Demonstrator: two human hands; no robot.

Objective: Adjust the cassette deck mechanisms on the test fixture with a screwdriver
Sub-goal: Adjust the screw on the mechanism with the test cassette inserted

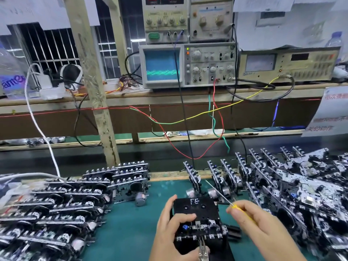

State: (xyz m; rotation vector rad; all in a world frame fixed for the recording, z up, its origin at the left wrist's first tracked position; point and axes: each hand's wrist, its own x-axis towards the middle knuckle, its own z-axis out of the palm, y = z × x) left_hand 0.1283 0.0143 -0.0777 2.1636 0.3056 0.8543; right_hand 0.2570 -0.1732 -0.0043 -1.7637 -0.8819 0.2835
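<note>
A cassette deck mechanism point(202, 228) sits on the black test fixture near the front of the green mat, with a black cassette point(195, 205) marked "FE" loaded in it. My left hand point(173, 227) grips the mechanism from the left, thumb on the cassette's lower edge and fingers curled under the front. My right hand point(263, 225) pinches a yellow-handled screwdriver point(221, 196). Its thin shaft points up and to the left, with the tip in the air above the cassette's far right corner, clear of the mechanism.
Stacked cassette mechanisms point(66, 204) fill the mat's left side. More stand on edge in rows at the right point(282, 185). An oscilloscope point(169, 65) showing a green trace and other test instruments sit on the shelf behind. Red, green, yellow and black wires hang down toward the fixture.
</note>
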